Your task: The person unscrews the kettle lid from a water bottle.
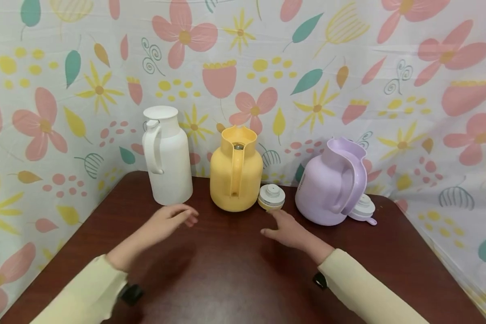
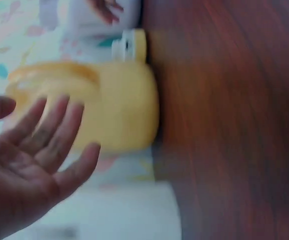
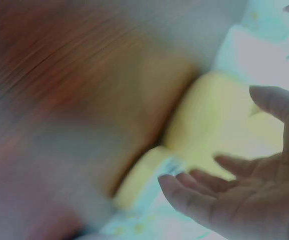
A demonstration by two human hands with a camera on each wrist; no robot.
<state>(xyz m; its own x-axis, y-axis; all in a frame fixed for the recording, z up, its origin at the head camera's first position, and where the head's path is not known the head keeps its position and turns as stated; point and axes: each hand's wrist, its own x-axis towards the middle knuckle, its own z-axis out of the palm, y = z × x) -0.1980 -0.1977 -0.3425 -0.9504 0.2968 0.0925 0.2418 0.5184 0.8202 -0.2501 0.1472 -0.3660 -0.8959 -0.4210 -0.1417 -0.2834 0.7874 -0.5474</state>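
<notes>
A yellow jug (image 1: 222, 180) without its stopper stands at the back middle, handle facing me. Beside it on the right lies a white stopper (image 1: 272, 194) with a yellow base. My left hand (image 1: 169, 223) hovers in front of the white jug (image 1: 172, 166), left of the yellow one, its fingers loosely bent and holding nothing. In the left wrist view the left palm (image 2: 24, 180) faces the yellow jug, fingers spread. My right hand (image 1: 289, 230) is held just in front of the stopper, fingers relaxed, with nothing in it; the right wrist view shows its fingers (image 3: 189, 200) overlapping the stopper.
At the back right stands a lilac jug (image 1: 320, 189), open at the top, with a white stopper (image 1: 363, 208) with a lilac tab beside it. All stand along the far edge of a dark brown table (image 1: 227, 279), before a flowered cloth (image 1: 251, 54).
</notes>
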